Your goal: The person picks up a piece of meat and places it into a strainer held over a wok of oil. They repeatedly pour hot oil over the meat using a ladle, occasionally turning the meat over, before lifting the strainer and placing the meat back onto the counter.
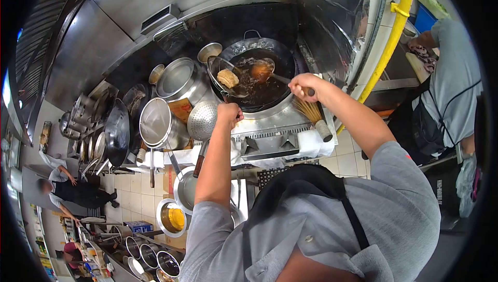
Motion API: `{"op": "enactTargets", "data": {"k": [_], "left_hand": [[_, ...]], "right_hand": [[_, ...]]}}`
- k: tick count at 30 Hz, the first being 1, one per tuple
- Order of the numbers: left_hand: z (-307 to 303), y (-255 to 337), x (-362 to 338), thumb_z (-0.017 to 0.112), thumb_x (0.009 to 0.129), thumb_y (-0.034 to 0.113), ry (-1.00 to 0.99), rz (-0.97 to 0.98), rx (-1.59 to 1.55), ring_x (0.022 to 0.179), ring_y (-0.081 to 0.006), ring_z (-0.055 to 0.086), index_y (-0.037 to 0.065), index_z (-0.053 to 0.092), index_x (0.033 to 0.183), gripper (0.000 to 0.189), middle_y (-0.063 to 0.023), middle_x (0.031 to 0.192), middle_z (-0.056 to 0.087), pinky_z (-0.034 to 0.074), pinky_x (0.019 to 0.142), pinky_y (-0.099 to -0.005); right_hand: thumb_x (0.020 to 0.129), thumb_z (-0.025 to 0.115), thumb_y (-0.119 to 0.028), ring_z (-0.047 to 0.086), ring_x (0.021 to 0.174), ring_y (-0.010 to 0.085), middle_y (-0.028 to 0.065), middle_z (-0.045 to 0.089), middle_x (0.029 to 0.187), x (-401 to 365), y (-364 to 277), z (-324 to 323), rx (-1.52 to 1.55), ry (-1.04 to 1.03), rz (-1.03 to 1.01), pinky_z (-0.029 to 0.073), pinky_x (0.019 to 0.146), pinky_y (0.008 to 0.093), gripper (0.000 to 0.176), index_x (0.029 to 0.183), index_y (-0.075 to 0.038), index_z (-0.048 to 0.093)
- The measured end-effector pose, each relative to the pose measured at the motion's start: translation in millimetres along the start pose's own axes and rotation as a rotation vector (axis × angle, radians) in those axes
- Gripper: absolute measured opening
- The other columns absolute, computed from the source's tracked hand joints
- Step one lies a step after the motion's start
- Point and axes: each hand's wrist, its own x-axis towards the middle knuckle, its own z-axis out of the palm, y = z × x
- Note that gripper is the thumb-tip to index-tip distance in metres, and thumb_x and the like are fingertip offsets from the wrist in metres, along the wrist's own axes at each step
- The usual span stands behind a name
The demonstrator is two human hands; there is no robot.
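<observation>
A large black wok (270, 46) of dark, bubbling oil (259, 93) sits on the range in front of me. My left hand (230, 115) is closed round the handle of a round strainer (244, 94) at the wok's left edge. On the strainer lies a golden, rough-surfaced fried piece (227, 78). My right hand (307, 86) grips the wooden handle of a ladle (280, 78), which reaches in from the right. The ladle's head is at the middle of the oil, beside an orange-brown piece (261, 70).
A perforated skimmer (203, 120), a mesh sieve (155, 122) and a lidded pot (177, 80) stand left of the wok. A bamboo brush (316, 118) lies at the right. Co-workers (451, 85) (78, 186) stand right and far left. A yellow pipe (386, 54) runs down the right side.
</observation>
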Motion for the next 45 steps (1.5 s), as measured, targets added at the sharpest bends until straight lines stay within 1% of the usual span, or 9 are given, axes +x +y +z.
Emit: {"op": "enactTargets", "data": {"k": [5,25,29,30,35,37,39,40,45], "left_hand": [[5,-7,4,0.044,0.075,-0.001,-0.026,-0.041,-0.061,0.05,-0.0173,0.048,-0.002,0.048,0.071,0.006,-0.0095,0.061,0.049,0.044,0.045,-0.03],[13,-7,3,0.046,0.073,-0.002,-0.105,-0.04,-0.136,0.053,-0.0172,0.048,-0.003,0.048,0.074,0.002,-0.0089,0.063,0.049,0.044,0.047,-0.0297],[0,-4,-2,0.046,0.073,-0.002,-0.11,-0.041,-0.139,0.052,-0.0176,0.048,-0.003,0.048,0.072,0.003,-0.0097,0.063,0.049,0.044,0.046,-0.0294],[-3,-2,-4,0.046,0.074,-0.002,-0.106,-0.058,-0.166,0.052,-0.0177,0.048,-0.003,0.048,0.072,0.003,-0.01,0.063,0.049,0.044,0.046,-0.0294],[-15,0,-1,0.045,0.075,-0.001,-0.071,-0.032,-0.145,0.051,-0.018,0.047,-0.003,0.049,0.07,0.007,-0.0103,0.062,0.048,0.043,0.045,-0.0295],[-15,3,-3,0.044,0.075,-0.001,-0.052,-0.037,-0.112,0.051,-0.0182,0.047,-0.003,0.049,0.069,0.008,-0.0103,0.061,0.048,0.043,0.045,-0.0297],[-14,5,-4,0.044,0.075,-0.001,-0.025,-0.022,-0.065,0.051,-0.0186,0.047,-0.003,0.049,0.068,0.009,-0.0103,0.06,0.048,0.043,0.045,-0.0302],[-12,6,-2,0.044,0.075,-0.001,-0.029,-0.021,-0.064,0.051,-0.0186,0.047,-0.003,0.049,0.068,0.009,-0.0103,0.06,0.048,0.043,0.045,-0.0302],[-5,-2,4,0.042,0.076,-0.002,-0.045,-0.06,-0.108,0.05,-0.0173,0.047,0.0,0.047,0.074,0.006,-0.008,0.059,0.048,0.044,0.047,-0.031]], "right_hand": [[0.083,0.042,-0.006,0.039,0.035,0.0037,-0.0024,0.038,0.05,-13,-12,8,0.386,-0.148,0.121,0.03,0.028,0.0134,0.023,0.061,-0.008,0.035],[0.074,0.058,-0.004,0.042,0.037,0.0101,0.0043,0.047,0.054,-37,-25,55,-0.765,0.237,-0.583,0.032,0.032,0.0269,0.013,0.065,0.0,0.049],[0.067,0.059,-0.014,0.06,0.067,0.0355,0.0225,0.06,0.07,16,-18,12,-1.362,0.603,-0.876,0.049,0.063,0.0394,0.026,0.079,0.01,0.057],[0.068,0.055,-0.011,0.058,0.092,0.0357,0.028,0.059,0.089,19,-14,11,-1.335,0.685,-0.727,0.047,0.077,0.0371,0.026,0.084,0.009,0.061],[0.07,0.056,-0.011,0.062,0.073,0.0323,0.0245,0.061,0.082,39,3,-17,-1.35,0.616,-0.526,0.05,0.066,0.0348,0.023,0.082,0.008,0.061],[0.072,0.055,-0.009,0.063,0.061,0.03,0.0215,0.062,0.074,38,6,-20,-1.332,0.485,-0.39,0.051,0.058,0.0342,0.02,0.08,0.008,0.06],[0.076,0.051,-0.006,0.051,0.039,0.0163,0.0079,0.054,0.056,32,10,-24,-0.171,0.144,-0.208,0.045,0.038,0.0267,0.01,0.069,0.001,0.052],[0.08,0.046,-0.006,0.04,0.034,0.0055,-0.0026,0.039,0.05,15,1,-15,-0.002,0.036,-0.05,0.035,0.03,0.0176,0.02,0.061,-0.007,0.039],[0.084,0.042,-0.008,0.039,0.034,0.0038,-0.0038,0.036,0.049,-2,-15,-13,0.382,-0.19,0.126,0.033,0.029,0.0145,0.024,0.061,-0.008,0.034]]}}
